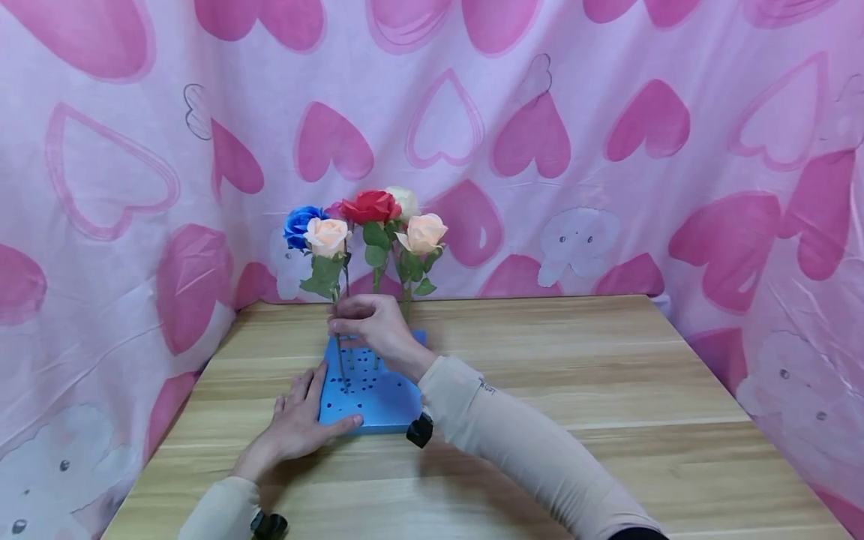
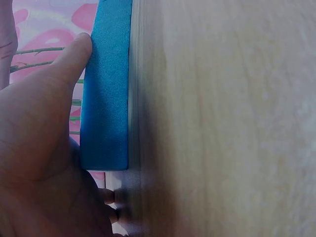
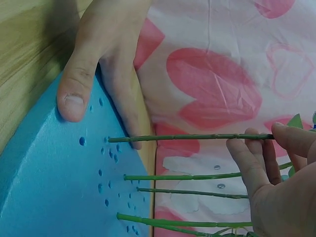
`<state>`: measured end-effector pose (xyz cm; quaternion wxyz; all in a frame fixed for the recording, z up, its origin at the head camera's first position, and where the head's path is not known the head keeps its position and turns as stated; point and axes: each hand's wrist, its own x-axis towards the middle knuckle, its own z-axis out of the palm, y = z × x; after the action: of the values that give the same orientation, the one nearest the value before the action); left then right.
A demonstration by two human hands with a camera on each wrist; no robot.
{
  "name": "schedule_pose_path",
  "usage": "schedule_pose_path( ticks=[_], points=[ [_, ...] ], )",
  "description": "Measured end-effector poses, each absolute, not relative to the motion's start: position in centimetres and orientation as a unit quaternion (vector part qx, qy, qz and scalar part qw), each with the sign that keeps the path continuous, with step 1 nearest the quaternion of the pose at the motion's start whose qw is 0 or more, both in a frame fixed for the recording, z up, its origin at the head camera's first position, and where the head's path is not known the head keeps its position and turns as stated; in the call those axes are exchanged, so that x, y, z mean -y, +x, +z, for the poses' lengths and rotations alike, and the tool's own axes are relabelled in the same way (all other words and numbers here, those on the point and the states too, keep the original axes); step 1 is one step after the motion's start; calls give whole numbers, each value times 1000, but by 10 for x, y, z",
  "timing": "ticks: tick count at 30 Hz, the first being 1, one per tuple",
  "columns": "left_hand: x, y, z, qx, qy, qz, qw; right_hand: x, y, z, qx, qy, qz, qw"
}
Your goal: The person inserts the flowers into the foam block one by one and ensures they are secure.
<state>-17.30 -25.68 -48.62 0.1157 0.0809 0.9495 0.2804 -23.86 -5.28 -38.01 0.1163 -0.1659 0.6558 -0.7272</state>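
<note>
My right hand (image 1: 381, 330) pinches the stem of a peach artificial rose (image 1: 327, 238) between thumb and fingers. In the right wrist view, that stem (image 3: 197, 138) meets a hole in the blue foam board (image 3: 49, 163) at its lower end. At the board's left front corner lies my left hand (image 1: 297, 420), its thumb over the top near the front edge and its fingers stretched along the left side. The left wrist view shows the board's front face (image 2: 106, 98) beside that thumb.
Behind, a blue rose (image 1: 300, 226), a red rose (image 1: 371, 206), a white rose (image 1: 406, 201) and a second peach rose (image 1: 424, 233) stand close together. A magenta bloom (image 1: 334, 211) is partly hidden. The wooden table (image 1: 574, 375) backs onto a heart-patterned curtain (image 1: 445, 112).
</note>
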Motion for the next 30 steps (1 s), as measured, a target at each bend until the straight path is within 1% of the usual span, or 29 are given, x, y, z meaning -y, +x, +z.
schedule_pose_path(
  ticks=[15,30],
  points=[
    [255,-172,-483,-951,82,273,118,57,-241,-390,-663,-161,-723,107],
    [256,-174,-484,-953,79,267,118,54,-242,-398,-659,-145,-726,132]
  ],
)
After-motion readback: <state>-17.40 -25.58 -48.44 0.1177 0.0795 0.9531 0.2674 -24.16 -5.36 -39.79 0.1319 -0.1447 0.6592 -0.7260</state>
